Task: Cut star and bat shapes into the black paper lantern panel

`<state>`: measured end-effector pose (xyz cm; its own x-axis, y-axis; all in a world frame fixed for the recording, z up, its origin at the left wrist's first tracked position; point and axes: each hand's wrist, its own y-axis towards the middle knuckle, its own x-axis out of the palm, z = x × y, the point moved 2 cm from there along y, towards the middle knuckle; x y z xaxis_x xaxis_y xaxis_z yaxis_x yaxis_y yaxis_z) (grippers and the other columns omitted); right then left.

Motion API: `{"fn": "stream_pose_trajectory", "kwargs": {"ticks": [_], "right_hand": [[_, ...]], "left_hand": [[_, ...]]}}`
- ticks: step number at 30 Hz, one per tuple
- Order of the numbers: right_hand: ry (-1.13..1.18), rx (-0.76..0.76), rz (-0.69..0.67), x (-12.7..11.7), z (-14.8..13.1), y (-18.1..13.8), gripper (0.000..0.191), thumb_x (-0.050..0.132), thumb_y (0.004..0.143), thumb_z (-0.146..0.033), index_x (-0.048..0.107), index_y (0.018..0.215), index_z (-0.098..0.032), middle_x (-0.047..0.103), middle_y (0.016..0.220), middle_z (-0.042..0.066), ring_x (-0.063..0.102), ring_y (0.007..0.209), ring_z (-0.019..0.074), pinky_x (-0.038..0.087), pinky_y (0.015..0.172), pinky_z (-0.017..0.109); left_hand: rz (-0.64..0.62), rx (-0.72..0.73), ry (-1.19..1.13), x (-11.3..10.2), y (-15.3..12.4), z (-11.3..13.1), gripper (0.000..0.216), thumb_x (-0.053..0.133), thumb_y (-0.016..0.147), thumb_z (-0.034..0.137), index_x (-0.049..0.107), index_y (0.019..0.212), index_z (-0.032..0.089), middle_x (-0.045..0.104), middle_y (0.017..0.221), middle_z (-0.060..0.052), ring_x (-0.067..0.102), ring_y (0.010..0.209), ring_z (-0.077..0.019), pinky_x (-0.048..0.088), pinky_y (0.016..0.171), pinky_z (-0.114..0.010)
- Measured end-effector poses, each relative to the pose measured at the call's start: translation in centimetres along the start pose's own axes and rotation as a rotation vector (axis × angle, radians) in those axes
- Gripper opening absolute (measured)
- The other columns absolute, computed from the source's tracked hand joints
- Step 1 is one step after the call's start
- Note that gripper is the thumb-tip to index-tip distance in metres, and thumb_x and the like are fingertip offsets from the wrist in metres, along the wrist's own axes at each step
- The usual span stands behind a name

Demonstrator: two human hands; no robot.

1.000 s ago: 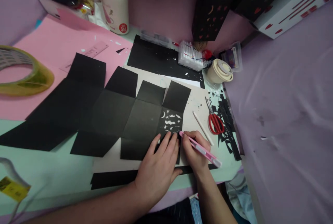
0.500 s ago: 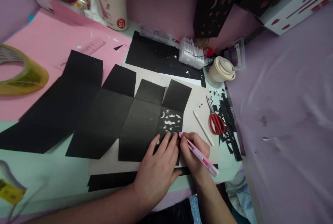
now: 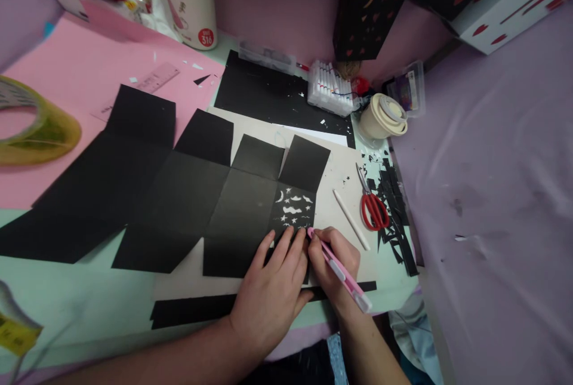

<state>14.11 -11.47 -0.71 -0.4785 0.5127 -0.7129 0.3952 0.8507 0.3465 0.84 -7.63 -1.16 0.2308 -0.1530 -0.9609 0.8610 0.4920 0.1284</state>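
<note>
The black card (image 3: 188,194) is pinned flat on the table (image 3: 89,295) by the left hand (image 3: 273,289), fingers spread. The pink knife (image 3: 338,268) is gripped pen-style in the closed right hand (image 3: 333,262), its tip seemingly touching the card below the cut-outs (image 3: 293,209). Scissors (image 3: 370,203) lie well apart.

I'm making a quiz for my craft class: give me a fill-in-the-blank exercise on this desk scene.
1. The right hand grips a craft knife whose colour is ____.
2. The left hand lies flat on paper that is ____.
3. The scissors, just right of the white stick, have ____ handles.
Missing words: pink; black; red.
</note>
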Motion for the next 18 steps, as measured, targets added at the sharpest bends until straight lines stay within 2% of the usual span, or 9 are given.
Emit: {"fn": "stream_pose_trajectory", "kwargs": {"ticks": [10,18], "right_hand": [[0.018,0.002,0.004,0.04,0.02,-0.12,0.014,0.056,0.085,-0.011,0.054,0.074,-0.020,0.058,0.063,-0.002,0.052,0.053,0.0097,0.044,0.054,0.022],[0.081,0.046,0.046,-0.10,0.56,-0.59,0.012,0.057,0.084,-0.009,0.058,0.078,-0.020,0.063,0.070,-0.001,0.058,0.059,0.0109,0.049,0.060,0.024]], "left_hand": [[-0.007,0.000,0.005,0.02,-0.13,0.06,0.065,0.051,0.090,0.060,0.054,0.136,0.014,0.043,0.151,-0.010,0.033,0.139,-0.0278,0.027,0.114,-0.047],[0.006,0.012,0.010,-0.01,-0.13,-0.12,0.068,0.052,0.089,0.060,0.051,0.138,0.014,0.044,0.150,-0.009,0.034,0.139,-0.0277,0.027,0.114,-0.047]]}}
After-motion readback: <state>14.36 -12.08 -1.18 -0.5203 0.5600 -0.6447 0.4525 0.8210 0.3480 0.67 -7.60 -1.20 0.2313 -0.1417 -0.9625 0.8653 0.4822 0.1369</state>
